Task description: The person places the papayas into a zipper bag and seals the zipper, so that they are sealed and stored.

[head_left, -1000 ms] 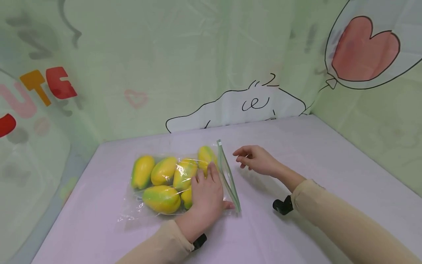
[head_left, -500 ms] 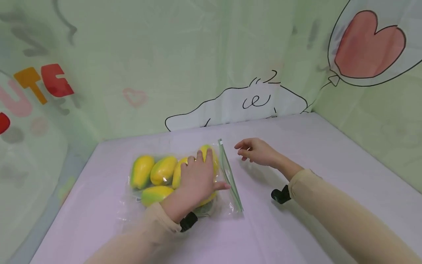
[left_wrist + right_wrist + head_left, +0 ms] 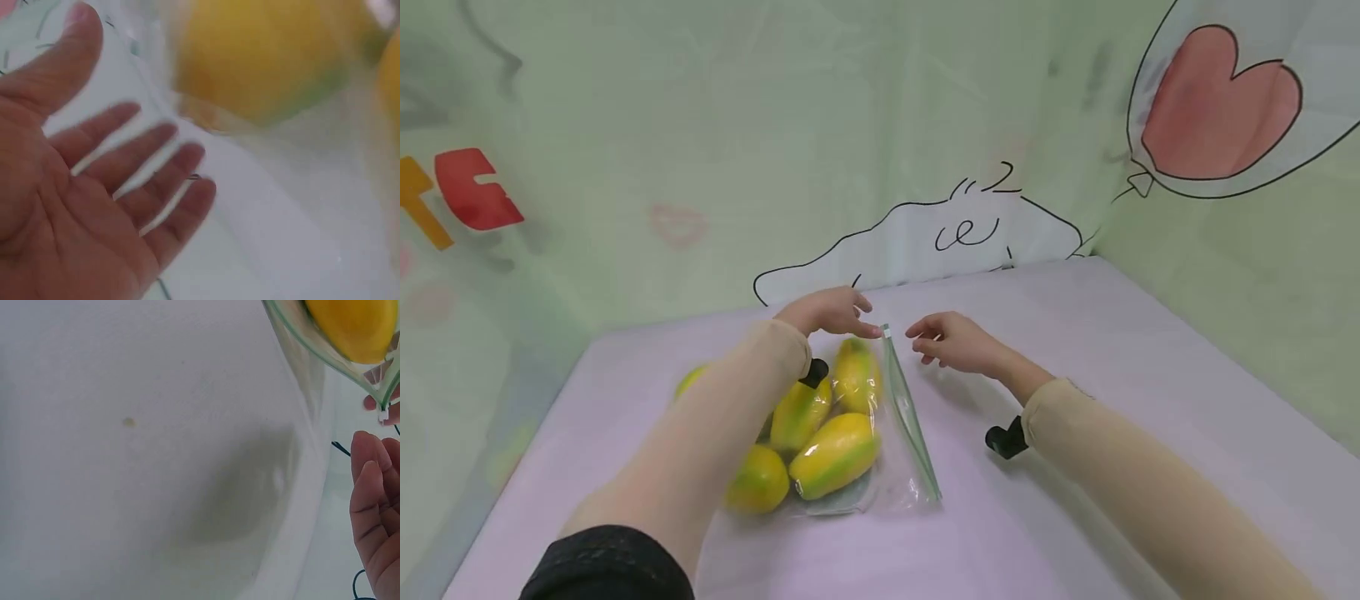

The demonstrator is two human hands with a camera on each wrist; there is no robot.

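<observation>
A clear zip bag (image 3: pixel 898 487) with a green zipper strip (image 3: pixel 910 417) lies on the table, its mouth facing right and slightly parted. Inside it are several yellow-green mango-like fruits (image 3: pixel 837 454), some hidden behind the left forearm. My left hand (image 3: pixel 829 310) reaches over the bag to its far top corner, the thumb right at the white slider (image 3: pixel 887 332). In the left wrist view its fingers (image 3: pixel 165 187) are spread beside the plastic, holding nothing. My right hand (image 3: pixel 953 340) hovers just right of the slider, fingers (image 3: pixel 369 487) loosely bent around nothing.
The table (image 3: pixel 1037 333) has a pale lilac cover. Behind it hangs a light green printed cloth (image 3: pixel 715 125) with a balloon and heart drawing on the right. Small black wrist cameras (image 3: pixel 1007 437) sit under the sleeves.
My left hand has slid from on top of the fruits up to the bag's far corner by the slider. The right hand has stayed almost in place.
</observation>
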